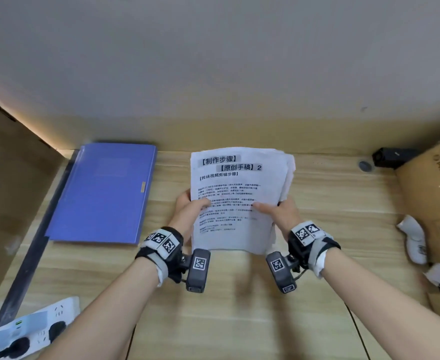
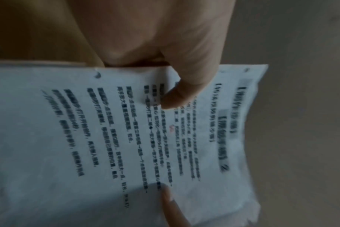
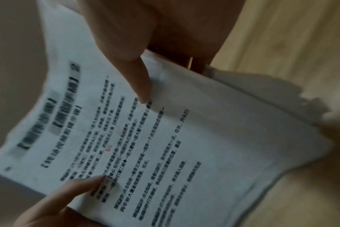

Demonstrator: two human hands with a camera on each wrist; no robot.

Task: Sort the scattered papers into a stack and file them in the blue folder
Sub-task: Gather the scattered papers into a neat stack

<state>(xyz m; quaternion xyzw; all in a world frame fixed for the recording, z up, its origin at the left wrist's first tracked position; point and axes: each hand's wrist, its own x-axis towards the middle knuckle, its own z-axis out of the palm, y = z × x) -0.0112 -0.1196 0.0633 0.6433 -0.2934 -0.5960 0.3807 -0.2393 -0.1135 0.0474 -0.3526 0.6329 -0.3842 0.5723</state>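
Head view shows the stack of papers [image 1: 237,201] held up off the bench [image 1: 239,307], with the blue folder [image 1: 104,193] lying closed on the bench just to its left. The sheets are not squared: on the right side several edges fan out unevenly, and in the right wrist view the lower sheets [image 3: 272,110] splay loose behind the top page. If either grip eases, those back sheets could slide out and scatter again; tapping the stack down while it is this ragged could crumple corners. The folder is not yet open, so filing needs 1 hand freed, which would leave the stack poorly supported. The left hand [image 1: 190,206] pinches the left edge, thumb on the printed face. The right hand [image 1: 278,211] pinches the right edge likewise. Both forearms reach forward, wrists about level.
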